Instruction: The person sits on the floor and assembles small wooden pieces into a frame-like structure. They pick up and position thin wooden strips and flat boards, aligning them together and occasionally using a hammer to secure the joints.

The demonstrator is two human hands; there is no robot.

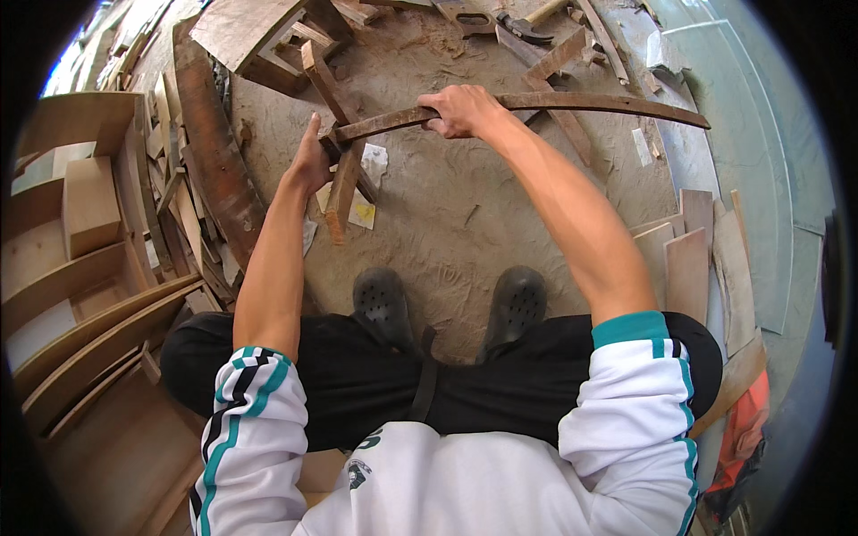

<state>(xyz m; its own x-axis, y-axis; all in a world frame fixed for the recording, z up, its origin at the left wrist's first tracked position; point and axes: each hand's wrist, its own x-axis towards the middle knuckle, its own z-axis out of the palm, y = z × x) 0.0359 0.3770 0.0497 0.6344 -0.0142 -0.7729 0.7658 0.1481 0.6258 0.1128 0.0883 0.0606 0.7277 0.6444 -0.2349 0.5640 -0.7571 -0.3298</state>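
A long, dark wooden strip [617,104], slightly curved in this view, runs sideways in front of me. Over its middle-left part, my right hand [462,112] is closed, fingers wrapped around the wood. At the strip's left end is my left hand [310,161], thumb pointing up and palm against the wood; most of its fingers are hidden. A shorter wooden piece [340,198] with a rough, splintered lower end crosses beneath the strip beside my left hand. Another narrow wooden piece [323,82] slants away beyond the strip.
A claw hammer [525,30] and a handsaw handle [472,18] lie at the far side. A wooden box [246,36] stands far left, near a rusty curved sheet [210,134]. Wooden panels [89,205] crowd the left; glass sheets [742,170] and boards [686,277] the right.
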